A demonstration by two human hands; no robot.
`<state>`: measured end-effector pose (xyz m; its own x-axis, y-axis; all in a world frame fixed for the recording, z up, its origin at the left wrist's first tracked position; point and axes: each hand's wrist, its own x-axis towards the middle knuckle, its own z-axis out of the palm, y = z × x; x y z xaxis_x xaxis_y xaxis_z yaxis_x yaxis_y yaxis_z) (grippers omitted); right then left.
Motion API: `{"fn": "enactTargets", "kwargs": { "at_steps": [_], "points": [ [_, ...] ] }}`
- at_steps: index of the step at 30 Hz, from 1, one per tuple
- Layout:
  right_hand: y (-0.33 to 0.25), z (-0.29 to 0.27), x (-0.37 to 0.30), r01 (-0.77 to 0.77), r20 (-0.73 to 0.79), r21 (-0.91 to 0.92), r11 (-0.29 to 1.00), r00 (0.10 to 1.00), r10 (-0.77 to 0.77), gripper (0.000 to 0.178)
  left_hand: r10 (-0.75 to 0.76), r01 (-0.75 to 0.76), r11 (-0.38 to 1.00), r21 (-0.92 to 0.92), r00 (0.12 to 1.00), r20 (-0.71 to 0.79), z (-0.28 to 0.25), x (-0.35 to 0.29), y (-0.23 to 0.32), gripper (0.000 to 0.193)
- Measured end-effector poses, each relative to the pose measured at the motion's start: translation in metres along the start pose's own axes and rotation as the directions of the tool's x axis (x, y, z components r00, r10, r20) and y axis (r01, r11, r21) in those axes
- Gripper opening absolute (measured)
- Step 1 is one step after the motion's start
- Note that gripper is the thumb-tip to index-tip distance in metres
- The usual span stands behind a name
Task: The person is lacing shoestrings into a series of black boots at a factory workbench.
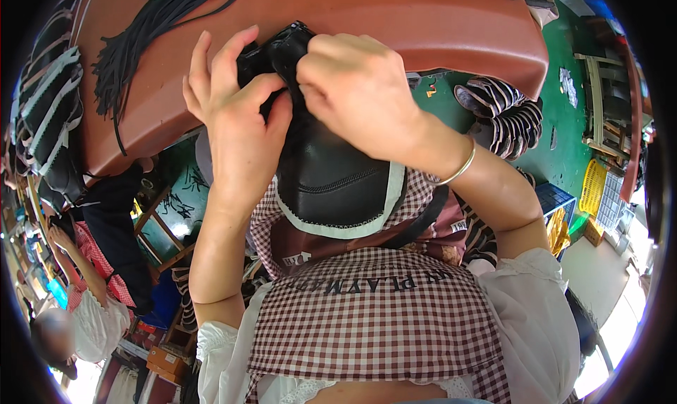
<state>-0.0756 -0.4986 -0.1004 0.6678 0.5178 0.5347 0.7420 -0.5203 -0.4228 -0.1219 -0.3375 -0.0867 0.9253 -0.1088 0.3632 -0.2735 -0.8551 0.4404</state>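
Note:
A black leather shoe upper (331, 185) with a pale, stitched lower edge lies over my lap, its top end reaching the table edge. My left hand (236, 100) pinches the black material at that end between thumb and index finger, the other fingers raised and spread. Against the same end, my right hand (356, 86) is closed in a fist with the thumb pressed in. Its fingertips are hidden, and I cannot tell whether a lace is also in its grip. Black folds of the upper stick up between the two hands.
A brown-covered table (451, 37) runs across the front. Black laces (130, 65) lie in a bundle on its left. Striped stacks of shoe uppers (504, 115) sit on the green floor at right. A blue crate (553, 199) stands near my right elbow. Another person (92, 284) sits at left.

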Motion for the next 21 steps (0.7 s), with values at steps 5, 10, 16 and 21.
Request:
{"fn": "enactTargets", "kwargs": {
  "at_steps": [5, 10, 16, 21],
  "points": [
    [0.016, -0.013, -0.006, -0.202, 0.137, 0.307, 0.93, 0.976, 0.167, 0.019, 0.046, -0.052, 0.985, 0.163, 0.998, 0.044, -0.039, 0.001, 0.005, 0.007],
    [0.022, -0.023, -0.005, -0.234, 0.182, 0.326, 0.916, 0.966, 0.183, 0.018, -0.311, 0.307, 0.945, -0.11, 0.95, -0.02, -0.173, -0.056, -0.064, 0.008],
    [0.028, -0.028, 0.001, -0.184, 0.047, 0.286, 0.94, 0.983, 0.178, 0.008, -0.423, 0.377, 0.844, -0.382, 0.905, -0.041, -0.202, -0.108, -0.114, 0.018],
    [0.0, 0.001, 0.018, 0.047, 0.059, 0.257, 0.965, 0.996, -0.064, 0.011, -0.361, -0.042, -0.076, -0.996, 0.932, -0.012, -0.097, -0.064, -0.048, 0.019]
  ]
}}
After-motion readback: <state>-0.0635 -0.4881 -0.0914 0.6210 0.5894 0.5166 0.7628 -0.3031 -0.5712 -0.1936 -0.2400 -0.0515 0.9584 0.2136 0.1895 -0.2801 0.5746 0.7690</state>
